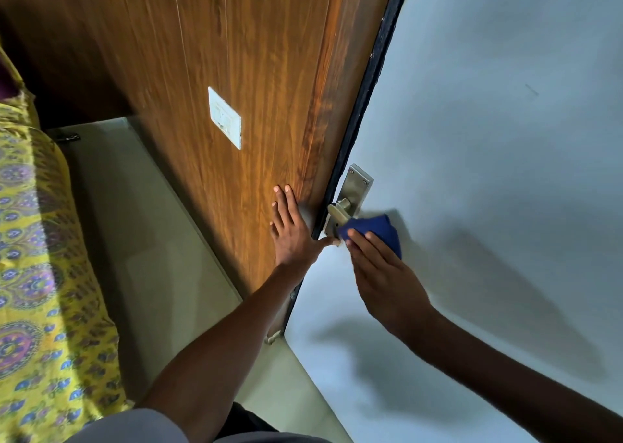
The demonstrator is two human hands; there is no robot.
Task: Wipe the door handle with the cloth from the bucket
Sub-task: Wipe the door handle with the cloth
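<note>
**Cloth pressed to the lever while the other hand steadies the door**

Where the view begins at the far left, a yellow fabric with a purple and blue floral pattern fills the edge, and pale floor tiles run beside it. Next comes the brown wood-grain door, with a small white rectangular plate fixed to its face. Lower on that face the left hand lies flat, its fingers spread and released, holding nothing; its thumb reaches across the dark door edge toward the handle. Just past that edge, on the pale blue-grey surface, a metal backplate with visible screws carries the door handle, a metal lever. The blue cloth is bunched against the lower end of the lever, touching it and covering that end. The right hand grasps the cloth from below, fingers curled around it and pressing it onto the handle. Shadows of both arms fall across the pale surface at the right.
</note>
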